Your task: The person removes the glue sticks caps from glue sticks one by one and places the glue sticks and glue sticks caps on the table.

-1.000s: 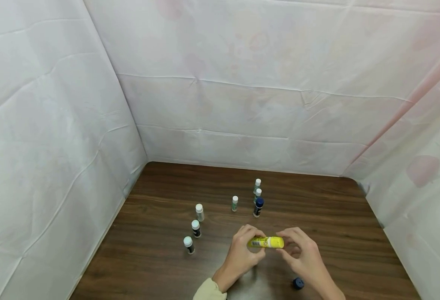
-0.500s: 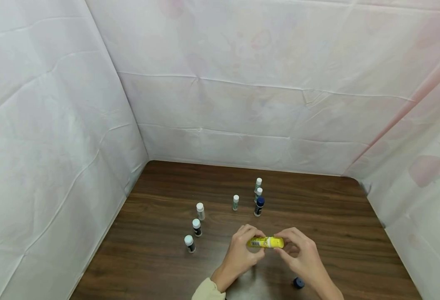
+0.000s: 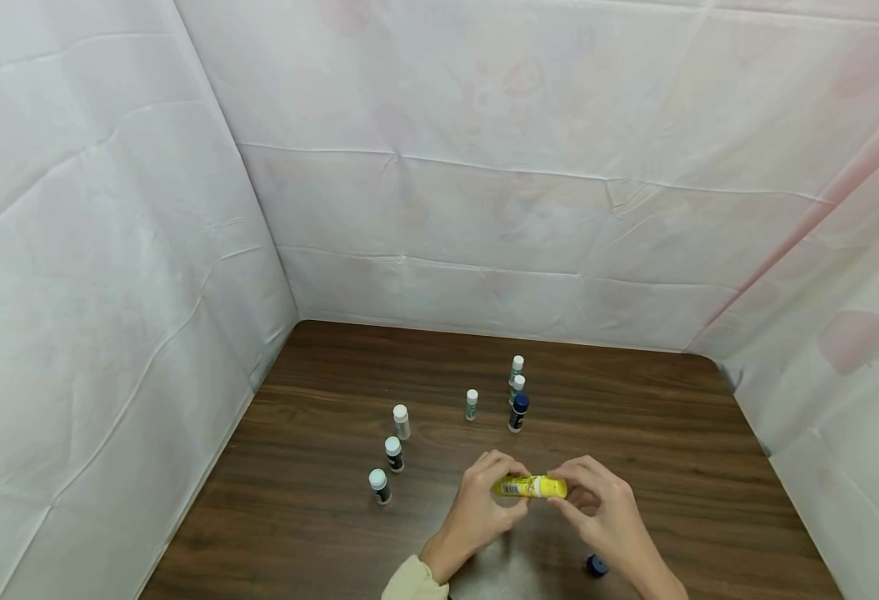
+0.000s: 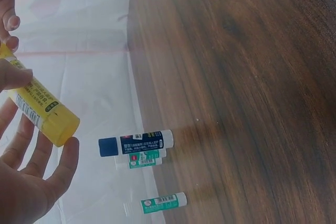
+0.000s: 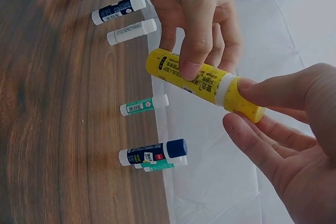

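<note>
No clear change within the last second: yellow glue stick (image 3: 529, 486) held over table (image 3: 282, 533), gripped by left hand (image 3: 482, 500), banded end pinched by right hand (image 3: 602, 504); judged unopened. Blue cap (image 3: 596, 567) noted at stick's five o'clock.

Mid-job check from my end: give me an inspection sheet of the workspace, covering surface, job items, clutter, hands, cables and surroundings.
Surface: brown wood-grain table.
Job items: yellow stick held above the table, white band showing beside its cap; whether that is loosened, cannot tell. Standing upright: three larger white-capped sticks, three small green-labelled sticks and one blue-capped stick.
Clutter: one loose blue cap on the table, near the right hand.
Hands: left hand grips the yellow stick's body; right hand pinches its capped end.
Cables: nothing seen.
Surroundings: pale, creased cloth behind the table and along both sides.
</note>
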Demonstrator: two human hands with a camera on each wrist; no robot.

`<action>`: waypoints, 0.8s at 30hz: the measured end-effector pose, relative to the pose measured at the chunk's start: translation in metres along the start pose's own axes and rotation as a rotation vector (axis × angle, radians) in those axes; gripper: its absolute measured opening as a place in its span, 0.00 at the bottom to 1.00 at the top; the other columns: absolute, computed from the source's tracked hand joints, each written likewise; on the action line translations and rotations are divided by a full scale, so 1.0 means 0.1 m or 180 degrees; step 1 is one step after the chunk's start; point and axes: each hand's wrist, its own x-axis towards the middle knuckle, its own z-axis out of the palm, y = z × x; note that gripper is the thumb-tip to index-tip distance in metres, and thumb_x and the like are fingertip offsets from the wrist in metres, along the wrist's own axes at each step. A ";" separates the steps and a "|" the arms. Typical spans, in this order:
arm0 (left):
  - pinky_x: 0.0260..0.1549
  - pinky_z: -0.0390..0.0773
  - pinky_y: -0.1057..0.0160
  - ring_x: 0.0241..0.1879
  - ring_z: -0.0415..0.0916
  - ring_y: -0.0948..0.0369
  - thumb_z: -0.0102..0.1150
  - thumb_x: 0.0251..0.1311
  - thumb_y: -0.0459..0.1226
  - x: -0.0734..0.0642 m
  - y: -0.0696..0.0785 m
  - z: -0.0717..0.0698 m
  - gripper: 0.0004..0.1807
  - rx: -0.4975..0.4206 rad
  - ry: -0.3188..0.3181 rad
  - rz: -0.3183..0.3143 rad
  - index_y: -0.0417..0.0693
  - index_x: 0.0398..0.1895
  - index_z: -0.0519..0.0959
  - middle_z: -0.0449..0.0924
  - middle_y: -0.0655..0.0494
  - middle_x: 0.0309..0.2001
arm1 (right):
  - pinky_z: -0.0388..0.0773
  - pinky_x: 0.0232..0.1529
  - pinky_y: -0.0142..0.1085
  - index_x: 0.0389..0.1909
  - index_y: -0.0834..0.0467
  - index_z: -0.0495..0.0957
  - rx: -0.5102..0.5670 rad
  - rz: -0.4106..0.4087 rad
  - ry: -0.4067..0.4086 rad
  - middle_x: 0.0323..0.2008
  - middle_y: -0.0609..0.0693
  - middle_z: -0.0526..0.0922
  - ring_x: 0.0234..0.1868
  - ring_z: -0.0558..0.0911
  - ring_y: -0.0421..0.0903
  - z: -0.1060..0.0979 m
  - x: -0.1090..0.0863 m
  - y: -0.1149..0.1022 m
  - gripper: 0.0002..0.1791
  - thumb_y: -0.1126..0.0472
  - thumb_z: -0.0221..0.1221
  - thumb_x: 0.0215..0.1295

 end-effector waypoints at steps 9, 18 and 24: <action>0.39 0.76 0.70 0.41 0.73 0.67 0.69 0.42 0.28 -0.01 -0.01 -0.02 0.19 -0.0018 -0.0024 0.0058 0.55 0.38 0.79 0.76 0.67 0.39 | 0.79 0.24 0.29 0.38 0.59 0.81 -0.0014 -0.0001 -0.0070 0.38 0.46 0.78 0.29 0.79 0.37 0.00 0.00 -0.02 0.22 0.77 0.70 0.38; 0.39 0.77 0.69 0.40 0.74 0.66 0.69 0.43 0.28 0.00 -0.03 -0.04 0.19 -0.0005 -0.0039 0.0144 0.54 0.39 0.79 0.77 0.66 0.39 | 0.80 0.25 0.29 0.37 0.59 0.82 -0.0030 -0.0094 -0.0077 0.37 0.46 0.78 0.30 0.79 0.38 0.00 0.02 -0.04 0.22 0.79 0.70 0.37; 0.39 0.77 0.69 0.41 0.74 0.68 0.68 0.44 0.28 0.01 -0.03 -0.04 0.18 0.0006 -0.0072 0.0167 0.53 0.39 0.79 0.78 0.65 0.39 | 0.80 0.25 0.29 0.37 0.59 0.82 -0.0034 -0.0145 -0.0062 0.37 0.46 0.78 0.29 0.79 0.39 -0.01 0.02 -0.05 0.22 0.79 0.70 0.37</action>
